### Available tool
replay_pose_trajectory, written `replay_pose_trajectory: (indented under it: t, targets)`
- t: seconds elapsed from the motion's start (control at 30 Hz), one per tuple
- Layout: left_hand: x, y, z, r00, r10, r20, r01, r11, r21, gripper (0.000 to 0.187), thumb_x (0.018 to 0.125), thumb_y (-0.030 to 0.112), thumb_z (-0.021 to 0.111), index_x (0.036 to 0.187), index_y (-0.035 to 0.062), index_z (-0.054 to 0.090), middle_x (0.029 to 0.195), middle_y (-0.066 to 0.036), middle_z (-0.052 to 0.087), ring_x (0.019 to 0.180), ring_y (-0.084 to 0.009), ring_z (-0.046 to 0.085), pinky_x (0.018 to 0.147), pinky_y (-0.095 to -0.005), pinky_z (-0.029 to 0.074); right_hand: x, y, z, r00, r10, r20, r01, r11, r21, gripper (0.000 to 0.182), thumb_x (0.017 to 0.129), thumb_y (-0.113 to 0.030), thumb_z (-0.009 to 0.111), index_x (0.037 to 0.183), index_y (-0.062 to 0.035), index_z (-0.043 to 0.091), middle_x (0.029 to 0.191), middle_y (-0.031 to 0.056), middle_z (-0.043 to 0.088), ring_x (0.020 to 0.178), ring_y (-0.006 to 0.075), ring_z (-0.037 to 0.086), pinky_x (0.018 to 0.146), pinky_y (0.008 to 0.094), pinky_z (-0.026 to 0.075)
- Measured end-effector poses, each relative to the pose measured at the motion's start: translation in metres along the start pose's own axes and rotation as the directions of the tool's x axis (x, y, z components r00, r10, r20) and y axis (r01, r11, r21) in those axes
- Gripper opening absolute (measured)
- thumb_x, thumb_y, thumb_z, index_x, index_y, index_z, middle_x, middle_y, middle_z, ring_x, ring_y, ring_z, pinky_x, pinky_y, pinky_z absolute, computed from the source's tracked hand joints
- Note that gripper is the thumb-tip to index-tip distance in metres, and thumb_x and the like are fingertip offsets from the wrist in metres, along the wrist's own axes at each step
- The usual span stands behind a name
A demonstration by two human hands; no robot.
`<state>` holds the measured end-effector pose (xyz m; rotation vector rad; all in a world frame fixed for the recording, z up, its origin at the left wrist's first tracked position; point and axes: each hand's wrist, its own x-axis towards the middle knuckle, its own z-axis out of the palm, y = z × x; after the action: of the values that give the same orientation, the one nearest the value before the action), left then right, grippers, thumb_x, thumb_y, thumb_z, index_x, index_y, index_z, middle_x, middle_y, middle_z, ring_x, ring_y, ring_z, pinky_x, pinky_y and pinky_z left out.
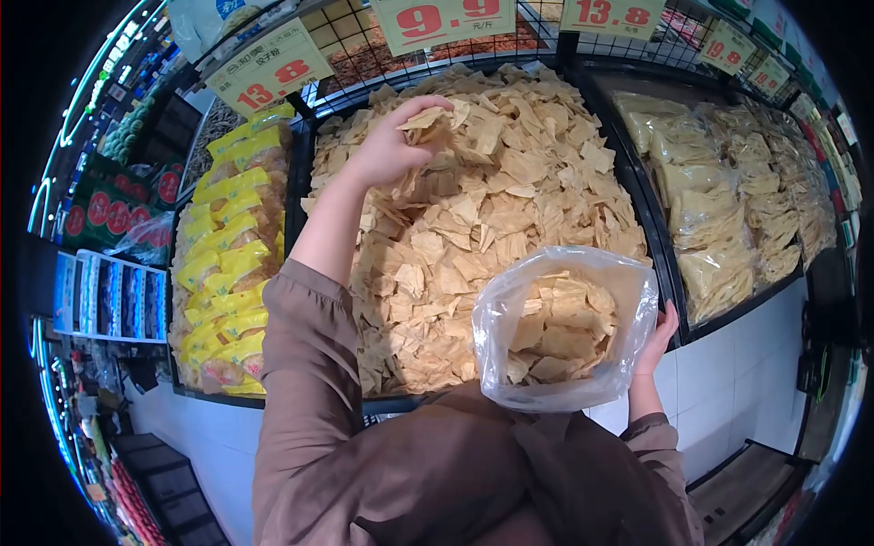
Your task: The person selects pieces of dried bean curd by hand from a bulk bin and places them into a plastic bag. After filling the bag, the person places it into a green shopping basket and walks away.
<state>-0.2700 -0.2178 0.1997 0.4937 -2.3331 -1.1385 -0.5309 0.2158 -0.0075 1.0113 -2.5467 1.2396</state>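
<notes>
A wide black bin holds a heap of pale tan, brittle dried tofu skin pieces (537, 173). Over the back left of the heap, my left hand (401, 144) is closed around a few dried tofu skin pieces (426, 120). In front, a clear plastic bag (496, 314) gapes upward, partly filled with the same flakes (569, 318). My right hand (657, 341) grips the bag at its right side; part of that hand is hidden behind the plastic.
Yellow-topped packets (232, 246) fill the left bin. Plastic-wrapped bundles of tan sheets (710, 200) lie in the right bin. Black dividers (628, 173) separate the bins. Price signs (443, 23) hang from a wire rack along the back. White floor tiles (728, 391) show at right.
</notes>
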Motion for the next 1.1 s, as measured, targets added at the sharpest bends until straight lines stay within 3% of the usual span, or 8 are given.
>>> replay_pose_trajectory:
  t: [0.17, 0.33, 0.47, 0.53, 0.7, 0.77, 0.93, 1.1]
  targets:
    - [-0.003, 0.049, 0.013, 0.995, -0.041, 0.089, 0.056, 0.985, -0.166, 0.051, 0.075, 0.002, 0.066, 0.123, 0.0115, 0.055, 0.115, 0.001, 0.055, 0.102, -0.0099, 0.051, 0.091, -0.0261, 0.042, 0.002, -0.004, -0.001, 1.000, -0.023, -0.012, 0.022, 1.000, -0.014, 0.084, 0.073, -0.025, 0.078, 0.138, 0.0004, 0.032, 0.133, 0.0186, 0.040, 0.106, 0.0294, 0.054, 0.093, 0.0372, 0.045]
    - [-0.014, 0.104, 0.040, 0.960, 0.239, 0.146, -0.157, 0.890, -0.428, 0.059, 0.075, 0.013, 0.069, 0.129, 0.0051, 0.046, 0.110, -0.005, 0.055, 0.093, -0.0115, 0.054, 0.079, -0.0245, 0.045, 0.003, -0.005, 0.000, 0.999, -0.029, -0.019, 0.029, 1.000, 0.000, 0.085, 0.071, -0.027, 0.079, 0.137, 0.0007, 0.033, 0.131, 0.0179, 0.041, 0.102, 0.0288, 0.056, 0.091, 0.0365, 0.046]
    - [-0.027, 0.143, 0.088, 0.846, 0.518, 0.125, -0.347, 0.714, -0.609, 0.058, 0.073, 0.003, 0.069, 0.127, 0.0042, 0.048, 0.109, -0.010, 0.056, 0.095, -0.0177, 0.057, 0.081, -0.0297, 0.049, 0.003, -0.004, 0.000, 1.000, -0.025, -0.018, 0.025, 0.999, -0.025, 0.085, 0.071, -0.026, 0.079, 0.137, 0.0009, 0.034, 0.131, 0.0177, 0.041, 0.102, 0.0285, 0.056, 0.090, 0.0363, 0.046]
    - [-0.041, 0.159, 0.105, 0.844, 0.516, 0.146, -0.366, 0.754, -0.546, 0.049, 0.076, 0.006, 0.070, 0.122, 0.0035, 0.055, 0.111, -0.008, 0.055, 0.105, -0.0215, 0.054, 0.092, -0.0342, 0.043, 0.004, -0.008, 0.001, 0.995, -0.083, -0.046, 0.080, 0.994, -0.078, 0.085, 0.070, -0.027, 0.080, 0.137, -0.0002, 0.034, 0.131, 0.0174, 0.042, 0.102, 0.0283, 0.056, 0.090, 0.0360, 0.046]
    - [-0.060, 0.135, 0.144, 0.783, 0.517, 0.346, -0.326, 0.815, -0.479, 0.045, 0.078, 0.011, 0.068, 0.121, 0.0077, 0.058, 0.113, -0.010, 0.053, 0.105, -0.0271, 0.052, 0.092, -0.0358, 0.041, -0.004, 0.024, 0.014, 0.998, 0.040, -0.057, -0.032, 0.990, 0.140, 0.087, 0.069, -0.030, 0.081, 0.137, -0.0017, 0.034, 0.131, 0.0172, 0.042, 0.101, 0.0284, 0.056, 0.089, 0.0353, 0.047]
    - [-0.064, 0.120, 0.151, 0.760, 0.508, 0.406, -0.330, 0.839, -0.433, 0.046, 0.076, 0.013, 0.069, 0.121, 0.0094, 0.060, 0.114, -0.011, 0.052, 0.106, -0.0286, 0.052, 0.093, -0.0366, 0.041, 0.000, 0.007, 0.005, 0.999, -0.008, -0.048, 0.011, 0.998, 0.064, 0.087, 0.070, -0.030, 0.080, 0.137, -0.0010, 0.034, 0.130, 0.0178, 0.042, 0.101, 0.0285, 0.056, 0.089, 0.0355, 0.047]
    - [-0.068, 0.112, 0.146, 0.761, 0.228, 0.607, -0.234, 0.970, -0.070, 0.067, 0.065, 0.015, 0.074, 0.128, 0.0112, 0.054, 0.128, -0.016, 0.045, 0.117, -0.0342, 0.045, 0.098, -0.0406, 0.038, 0.000, 0.003, 0.004, 0.999, -0.029, -0.031, 0.030, 0.999, 0.021, 0.087, 0.068, -0.023, 0.080, 0.138, -0.0004, 0.033, 0.131, 0.0182, 0.041, 0.101, 0.0286, 0.056, 0.090, 0.0361, 0.047]
    - [-0.070, 0.115, 0.148, 0.804, 0.175, 0.569, -0.329, 0.927, 0.180, 0.082, 0.066, 0.026, 0.079, 0.137, 0.0097, 0.043, 0.139, -0.025, 0.035, 0.128, -0.0417, 0.036, 0.105, -0.0478, 0.032, 0.002, -0.002, 0.001, 0.999, -0.043, -0.002, 0.043, 0.999, 0.017, 0.087, 0.066, -0.016, 0.079, 0.138, -0.0007, 0.033, 0.131, 0.0181, 0.040, 0.102, 0.0287, 0.055, 0.090, 0.0364, 0.047]
